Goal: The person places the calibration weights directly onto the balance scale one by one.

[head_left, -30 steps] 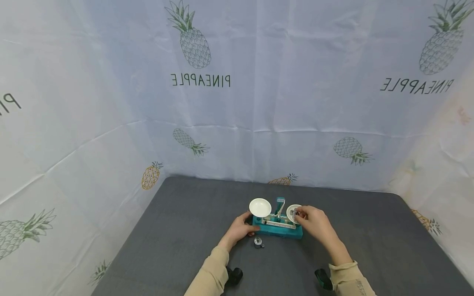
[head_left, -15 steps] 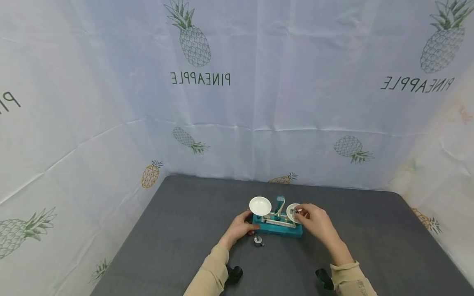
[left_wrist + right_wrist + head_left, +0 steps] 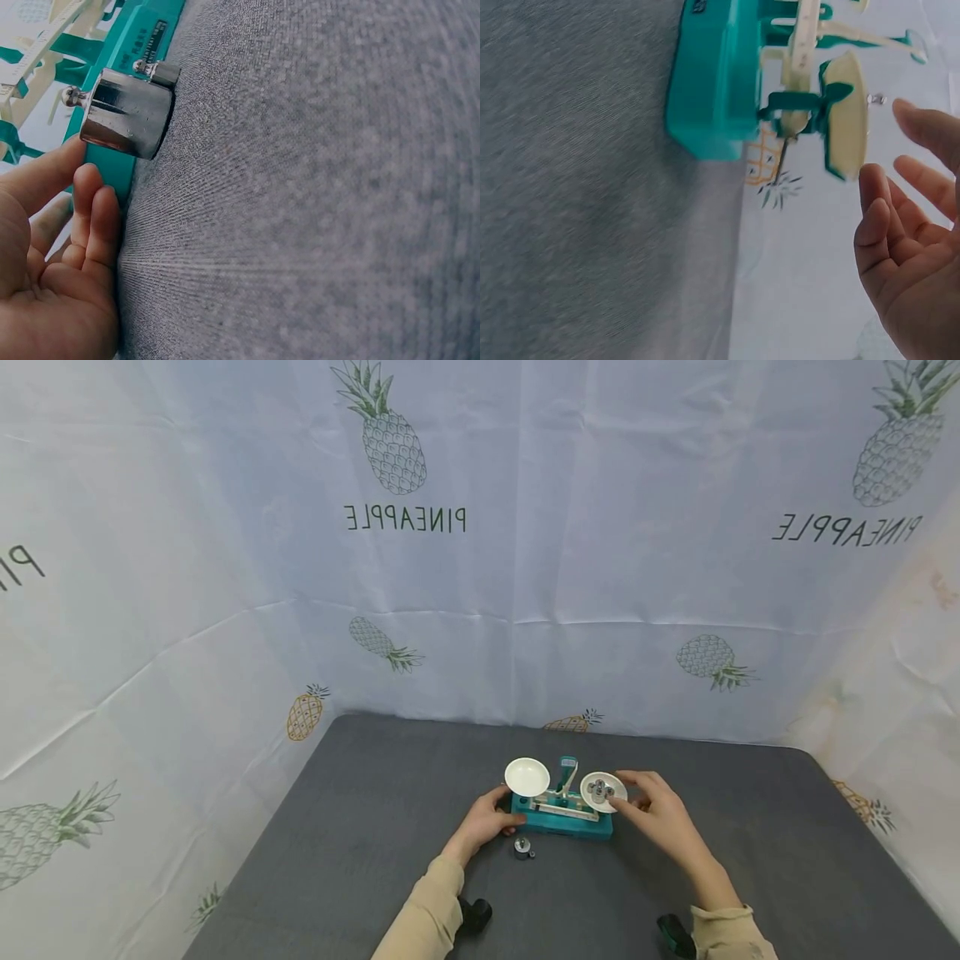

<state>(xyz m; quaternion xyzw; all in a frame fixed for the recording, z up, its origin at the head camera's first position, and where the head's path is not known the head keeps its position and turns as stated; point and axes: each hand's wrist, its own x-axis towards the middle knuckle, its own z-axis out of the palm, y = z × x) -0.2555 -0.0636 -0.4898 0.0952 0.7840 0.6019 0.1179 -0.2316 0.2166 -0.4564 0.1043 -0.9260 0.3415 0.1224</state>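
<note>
Reaching up from the bottom edge of the head view, two beige sleeves (image 3: 420, 914) have a black rounded object (image 3: 475, 917) and a dark green-and-black one (image 3: 677, 935) beside them. Farther up, below centre, a large shiny cylindrical metal weight (image 3: 126, 112) and a small metal weight (image 3: 165, 73) stand on the dark grey bench (image 3: 405, 810), just in front of the balance and crowding its left end. The left hand (image 3: 483, 818) holds that end of the teal plastic balance (image 3: 566, 827), thumb in front, fingers bent round. Right of centre, the right hand (image 3: 657, 807) holds nothing, its thumb and fingers parted beside the round cream pan (image 3: 606, 777) bearing small metal weights (image 3: 599, 791); contact with the rim is unclear. The balance looks light and stiff, its pans probably easily tipped, so the base seems the sounder hold. The weights are likely dense and slippery, best pinched by their knobs. Farther back sit the other cream pan (image 3: 527, 777) and a green upright pointer plate (image 3: 567, 766); beyond hangs a pale pineapple-printed curtain (image 3: 480, 681).
</note>
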